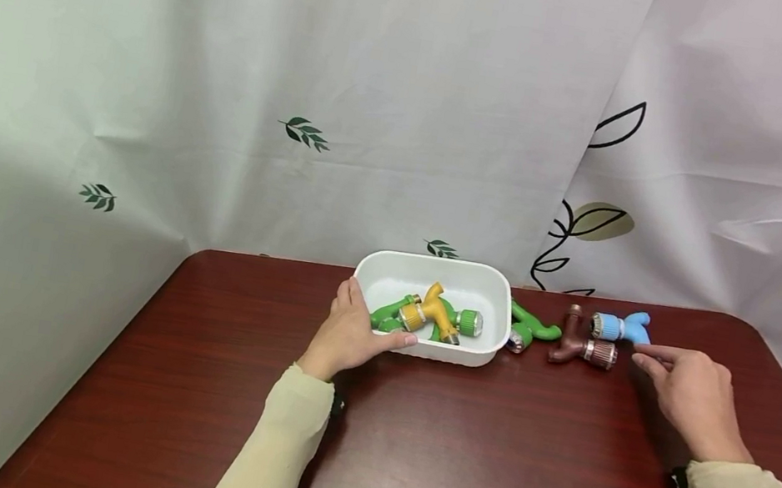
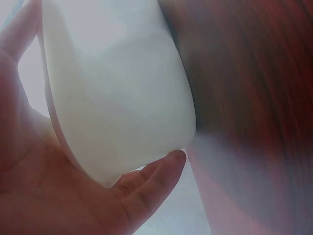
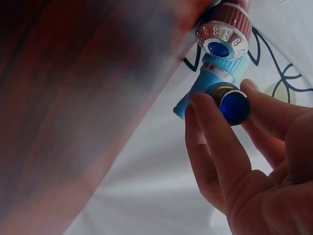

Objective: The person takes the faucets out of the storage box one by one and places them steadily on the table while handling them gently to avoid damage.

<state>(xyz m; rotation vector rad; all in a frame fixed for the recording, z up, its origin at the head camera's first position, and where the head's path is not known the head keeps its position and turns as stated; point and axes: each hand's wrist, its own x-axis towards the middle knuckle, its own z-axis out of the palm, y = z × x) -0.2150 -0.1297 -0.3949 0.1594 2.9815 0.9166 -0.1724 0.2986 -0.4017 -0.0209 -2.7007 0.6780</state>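
Observation:
My left hand grips the left end of a white plastic tray, its thumb over the front rim and fingers along the side. In the left wrist view the fingers wrap round the tray's wall. Inside lie a yellow tap and green taps, partly overlapping. At the right, my right hand has its fingertips at a light blue tap. Seen from the right wrist, thumb and fingers pinch the blue tap's threaded end.
A brown tap lies just left of the blue one. Between it and the tray is another green tap. All rest on a dark red wooden table, with a white patterned cloth hanging behind.

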